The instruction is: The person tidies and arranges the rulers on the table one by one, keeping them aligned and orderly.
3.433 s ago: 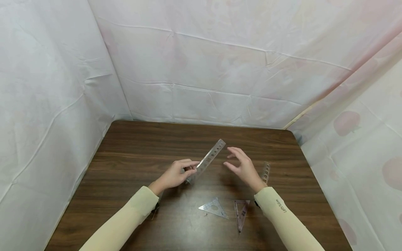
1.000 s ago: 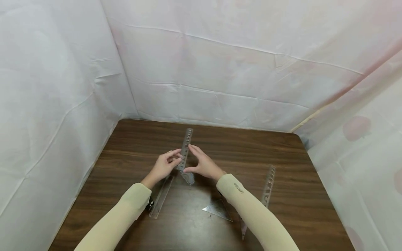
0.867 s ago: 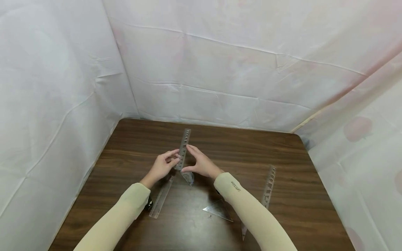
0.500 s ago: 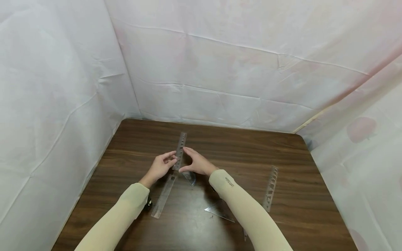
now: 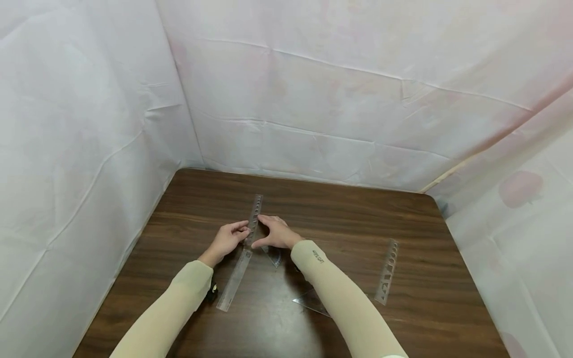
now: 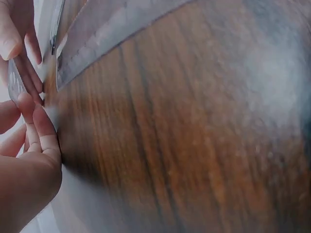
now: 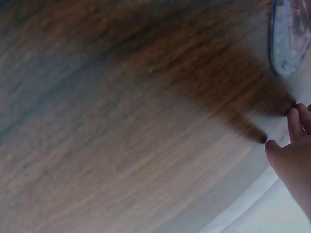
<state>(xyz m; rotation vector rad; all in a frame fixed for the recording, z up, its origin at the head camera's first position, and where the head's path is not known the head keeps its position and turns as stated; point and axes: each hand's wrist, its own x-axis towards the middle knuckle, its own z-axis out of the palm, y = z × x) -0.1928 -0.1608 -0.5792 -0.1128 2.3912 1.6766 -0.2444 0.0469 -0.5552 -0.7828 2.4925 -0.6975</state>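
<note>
My left hand (image 5: pixel 225 240) pinches the left edge of a clear stencil ruler (image 5: pixel 256 206) with cut-out shapes, low over the table at centre left. Across from it, my right hand (image 5: pixel 278 233) has thumb and fingertips spread in a C along the ruler's right edge. A plain clear ruler (image 5: pixel 235 283) lies just below, its upper end right at the stencil ruler's lower end. Partly under the right hand lies a clear protractor (image 5: pixel 272 255); its curved edge shows in the right wrist view. In the left wrist view, the stencil ruler (image 6: pixel 15 80) appears between both hands.
Beneath the right forearm, a clear set square (image 5: pixel 309 301) is partly covered. Another stencil ruler (image 5: pixel 387 272) lies at the right of the brown wooden table (image 5: pixel 429 298). Pale cloth (image 5: pixel 313 89) walls in the back and both sides.
The stencil ruler has come down from a raised slant and shifted left, roughly in line with the plain ruler. My right hand has moved left to its edge, and the right forearm now hides the purplish set square.
</note>
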